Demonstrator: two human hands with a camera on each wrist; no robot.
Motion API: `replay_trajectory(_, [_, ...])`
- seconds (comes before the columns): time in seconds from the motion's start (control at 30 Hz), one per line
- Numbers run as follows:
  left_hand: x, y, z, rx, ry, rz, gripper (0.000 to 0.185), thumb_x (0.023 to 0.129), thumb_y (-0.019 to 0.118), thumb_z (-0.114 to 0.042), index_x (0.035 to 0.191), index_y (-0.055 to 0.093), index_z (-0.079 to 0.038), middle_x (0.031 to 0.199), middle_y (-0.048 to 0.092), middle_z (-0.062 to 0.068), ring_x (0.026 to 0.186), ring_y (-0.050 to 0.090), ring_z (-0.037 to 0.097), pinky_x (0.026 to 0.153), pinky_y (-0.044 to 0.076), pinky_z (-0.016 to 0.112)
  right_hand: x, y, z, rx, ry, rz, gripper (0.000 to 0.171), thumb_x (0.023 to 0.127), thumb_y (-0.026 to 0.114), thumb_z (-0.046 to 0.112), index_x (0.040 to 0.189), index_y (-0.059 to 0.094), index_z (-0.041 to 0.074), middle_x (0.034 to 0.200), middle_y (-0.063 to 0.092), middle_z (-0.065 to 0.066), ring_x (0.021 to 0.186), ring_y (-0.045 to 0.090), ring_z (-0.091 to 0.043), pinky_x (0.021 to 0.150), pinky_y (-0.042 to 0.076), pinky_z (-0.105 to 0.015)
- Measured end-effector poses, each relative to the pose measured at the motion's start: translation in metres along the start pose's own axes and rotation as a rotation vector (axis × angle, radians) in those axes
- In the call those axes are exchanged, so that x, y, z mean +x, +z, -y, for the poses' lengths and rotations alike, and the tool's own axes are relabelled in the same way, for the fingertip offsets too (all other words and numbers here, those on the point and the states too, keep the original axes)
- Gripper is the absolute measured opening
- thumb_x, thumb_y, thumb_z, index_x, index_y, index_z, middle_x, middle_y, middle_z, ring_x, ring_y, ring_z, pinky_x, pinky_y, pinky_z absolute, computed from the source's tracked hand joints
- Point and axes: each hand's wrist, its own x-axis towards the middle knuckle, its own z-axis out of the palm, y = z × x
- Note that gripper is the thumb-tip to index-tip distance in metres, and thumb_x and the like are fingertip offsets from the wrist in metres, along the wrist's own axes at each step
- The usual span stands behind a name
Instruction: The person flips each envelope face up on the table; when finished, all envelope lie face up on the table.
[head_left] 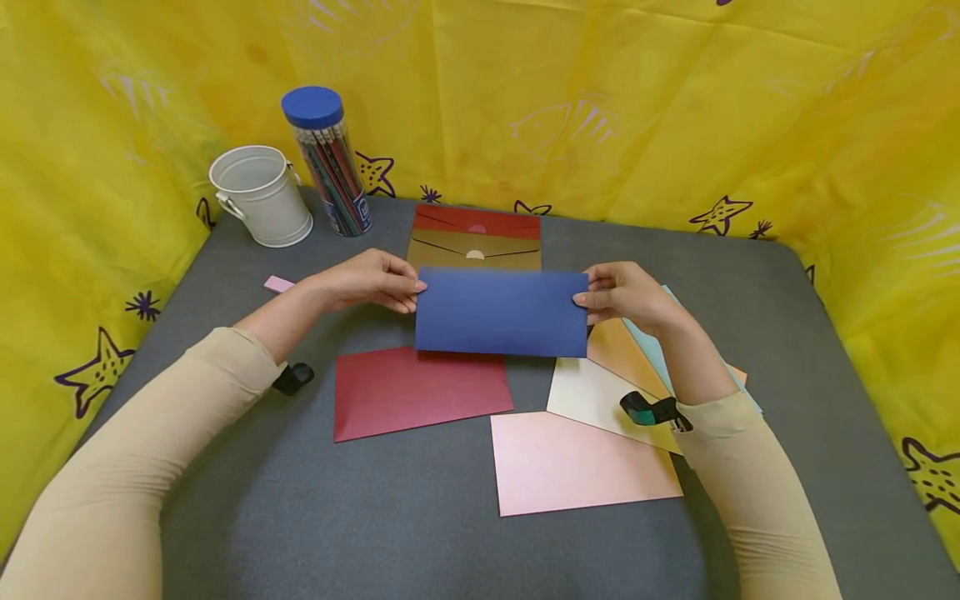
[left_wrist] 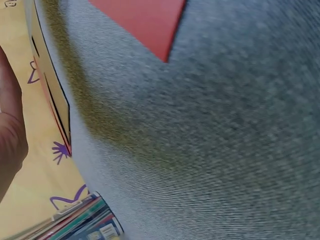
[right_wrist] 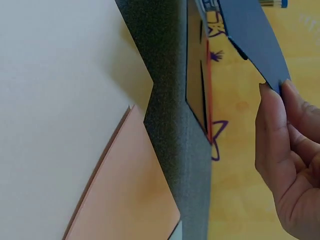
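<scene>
Both hands, L (head_left: 371,281) & R (head_left: 626,296), pinch blue envelope (head_left: 501,311) by its ends, held above red envelope (head_left: 420,392). Thin fingertip grip; could slip or crease.

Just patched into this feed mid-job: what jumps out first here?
The blue envelope stands out, held up above the middle of the grey table, the left hand pinching its left edge and the right hand its right edge. Below it lie a dark red envelope, a pink one and a cream one. At the back left stand a white bucket and a blue-lidded pencil tube.
</scene>
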Motion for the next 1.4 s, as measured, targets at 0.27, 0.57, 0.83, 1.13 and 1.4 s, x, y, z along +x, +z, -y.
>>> replay_trajectory(0.27, [0.0,-0.003,0.003,-0.063,0.063,-0.098,0.013,0.094,0.066,-0.013,0.102,0.068,-0.003,0.08,0.07,0.001,0.075,0.07,0.012,0.077,0.06,0.03,0.001,-0.001,0.0,0.081,-0.046,-0.092,0.022,0.094,0.067,0.014,0.105,0.056,-0.001,0.079,0.055,0.006,0.073,0.065,-0.005,0.077,0.06,-0.023])
replay_trajectory(0.57, [-0.002,-0.005,-0.001,-0.201,0.158,-0.21,0.03,0.095,0.063,-0.005,0.12,0.058,0.01,0.084,0.077,0.0,0.074,0.074,0.012,0.073,0.061,0.028,0.002,0.005,0.0,0.169,-0.172,-0.212,0.008,0.09,0.072,0.015,0.084,0.066,0.017,0.076,0.067,0.013,0.068,0.07,-0.006,0.07,0.06,-0.022])
replay_trajectory(0.83, [-0.003,-0.008,0.004,-0.226,0.181,-0.206,0.028,0.098,0.057,-0.008,0.118,0.063,0.01,0.09,0.077,0.002,0.083,0.076,0.016,0.082,0.06,0.032,0.002,0.01,-0.003,0.192,-0.183,-0.165,0.035,0.092,0.066,0.006,0.121,0.062,-0.013,0.083,0.075,0.01,0.077,0.073,-0.004,0.078,0.06,-0.024])
replay_trajectory(1.13, [0.002,-0.006,0.015,-0.078,0.14,-0.274,0.027,0.092,0.066,-0.007,0.114,0.064,0.009,0.085,0.072,-0.009,0.075,0.07,0.007,0.077,0.06,0.028,0.008,0.015,-0.007,0.126,-0.13,-0.112,0.032,0.095,0.059,0.006,0.122,0.064,-0.01,0.092,0.071,0.011,0.08,0.072,-0.01,0.082,0.06,-0.029])
replay_trajectory(1.4, [0.008,-0.003,0.018,-0.018,0.081,-0.32,0.034,0.09,0.065,-0.001,0.117,0.047,0.008,0.078,0.066,-0.006,0.066,0.065,0.004,0.067,0.058,0.021,0.023,0.027,-0.009,0.02,-0.042,-0.109,0.038,0.091,0.068,0.008,0.126,0.06,-0.004,0.092,0.075,0.0,0.077,0.071,-0.008,0.082,0.061,-0.033])
